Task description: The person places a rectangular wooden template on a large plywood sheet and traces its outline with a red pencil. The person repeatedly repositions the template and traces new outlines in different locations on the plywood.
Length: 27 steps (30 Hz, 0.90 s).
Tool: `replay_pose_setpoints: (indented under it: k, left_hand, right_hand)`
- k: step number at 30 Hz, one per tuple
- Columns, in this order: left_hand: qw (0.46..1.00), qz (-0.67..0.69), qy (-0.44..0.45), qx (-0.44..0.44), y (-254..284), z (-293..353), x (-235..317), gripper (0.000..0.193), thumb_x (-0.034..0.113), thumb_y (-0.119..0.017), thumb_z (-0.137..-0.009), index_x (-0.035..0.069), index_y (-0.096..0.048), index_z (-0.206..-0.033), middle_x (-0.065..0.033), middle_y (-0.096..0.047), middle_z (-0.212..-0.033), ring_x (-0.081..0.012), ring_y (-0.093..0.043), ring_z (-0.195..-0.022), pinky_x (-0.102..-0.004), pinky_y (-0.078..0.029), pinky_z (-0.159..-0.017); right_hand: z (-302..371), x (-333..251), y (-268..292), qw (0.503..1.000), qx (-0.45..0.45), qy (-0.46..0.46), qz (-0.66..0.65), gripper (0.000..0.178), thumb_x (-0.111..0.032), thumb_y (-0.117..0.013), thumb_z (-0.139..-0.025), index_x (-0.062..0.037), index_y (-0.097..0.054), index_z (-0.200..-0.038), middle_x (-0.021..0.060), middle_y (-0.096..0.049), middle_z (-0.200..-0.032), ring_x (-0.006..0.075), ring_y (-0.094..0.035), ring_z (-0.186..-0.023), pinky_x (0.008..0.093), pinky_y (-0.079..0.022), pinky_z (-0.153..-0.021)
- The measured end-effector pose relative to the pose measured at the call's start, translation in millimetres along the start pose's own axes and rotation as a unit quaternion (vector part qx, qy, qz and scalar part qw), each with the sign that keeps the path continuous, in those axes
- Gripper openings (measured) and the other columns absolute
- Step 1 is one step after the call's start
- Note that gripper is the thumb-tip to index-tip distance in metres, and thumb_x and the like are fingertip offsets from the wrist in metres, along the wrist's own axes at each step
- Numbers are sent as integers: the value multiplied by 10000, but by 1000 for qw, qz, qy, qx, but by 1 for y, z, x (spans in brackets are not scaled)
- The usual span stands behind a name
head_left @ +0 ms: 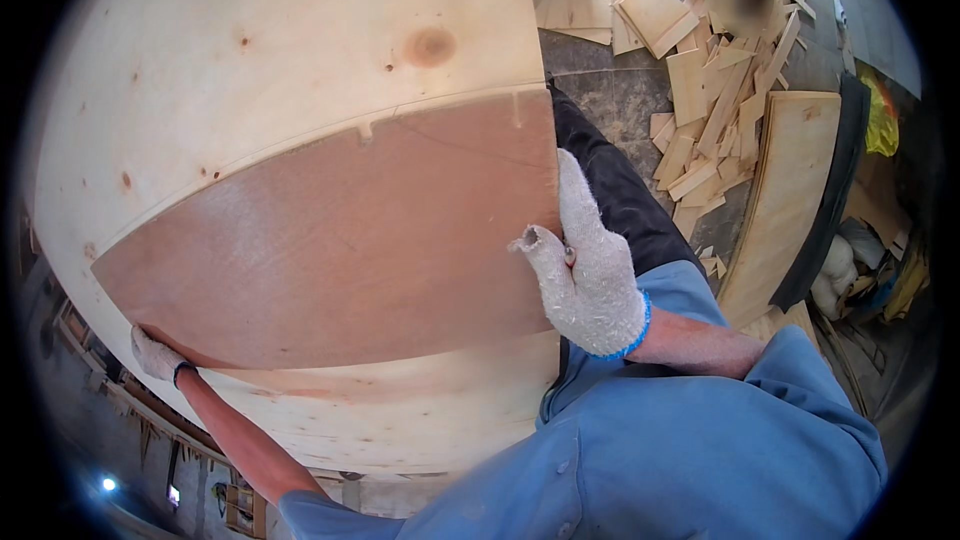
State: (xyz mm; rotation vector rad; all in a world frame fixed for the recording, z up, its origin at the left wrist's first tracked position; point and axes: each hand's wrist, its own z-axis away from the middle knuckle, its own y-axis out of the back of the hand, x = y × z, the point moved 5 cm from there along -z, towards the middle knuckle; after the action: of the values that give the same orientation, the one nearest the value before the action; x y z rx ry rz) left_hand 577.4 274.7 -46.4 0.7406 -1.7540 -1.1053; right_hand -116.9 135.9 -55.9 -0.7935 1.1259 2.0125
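Note:
A thin brown wooden board (340, 230) with two small notches along its curved far edge lies flat on a large pale plywood sheet (300, 40). Both my hands wear off-white knitted gloves. At the board's right edge is my right hand (595, 285), its thumb over the top and its fingers lying along the side; the glove's thumb tip is worn open. My left hand (157, 353) grips the board's near edge close to its left corner, fingers partly hidden. A faint line runs on the plywood just beyond the curved edge.
Loose plywood offcuts (700, 130) are heaped on the floor at the far right. Beside me on the right stands a stack of curved plywood pieces (785, 190) with a black strip along it. A yellow plastic bag (880, 115) lies past that. Wooden racks (165, 415) are at the lower left.

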Motion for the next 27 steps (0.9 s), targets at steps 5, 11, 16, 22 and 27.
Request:
replay_pose_setpoints:
  k: [5, 11, 16, 22, 27]
  left_hand:
    - [1000, 11, -3, 16, 0, -1, -6, 503, 335, -614, -998, -57, -667, -1310, -191, -689, -1311, -318, -643, -1155, -394, -487, -1045]
    - [999, -38, -13, 16, 0, -3, -10, 498, 357, -558, -1010, -9, -677, -1326, -169, -679, -1332, -323, -636, -1163, -393, -484, -1038]
    - [996, -80, -42, -5, -9, -10, -5, 497, 343, -556, -1011, -21, -658, -1333, -194, -690, -1318, -346, -644, -1182, -424, -482, -1052]
    - [933, -272, -226, -71, -12, -16, -31, 459, 214, -436, -1023, -21, -595, -1383, -224, -649, -1361, -374, -609, -1245, -434, -458, -1087]
    - [969, -103, -195, -109, -18, 105, 60, 486, 282, -446, -1071, -70, -572, -1382, -236, -583, -1448, -371, -535, -1341, -420, -398, -1148]
  right_hand:
    - [-4, 2, 0, 1000, 1, 9, 15, 681, 11, -621, -980, 89, -291, -1570, 231, -739, -1057, 206, -750, -767, 277, -562, -693]
    - [-5, 0, 2, 999, 15, 28, 41, 714, 7, -676, -936, 104, -327, -1551, 210, -726, -959, 189, -651, -566, 290, -531, -582]
    - [-12, 0, 6, 991, 54, 108, 51, 719, -28, -707, -919, 96, -359, -1535, 179, -690, -813, 268, -642, -549, 314, -538, -567]
    - [-24, 5, 19, 986, 26, 159, 30, 491, -127, -685, -967, -10, -525, -1416, 206, -656, -776, 390, -668, -669, 408, -539, -591]
    - [-31, 5, 24, 986, 17, 161, 44, 281, -227, -698, -964, -44, -572, -1135, 181, -662, -748, 386, -679, -690, 458, -533, -588]
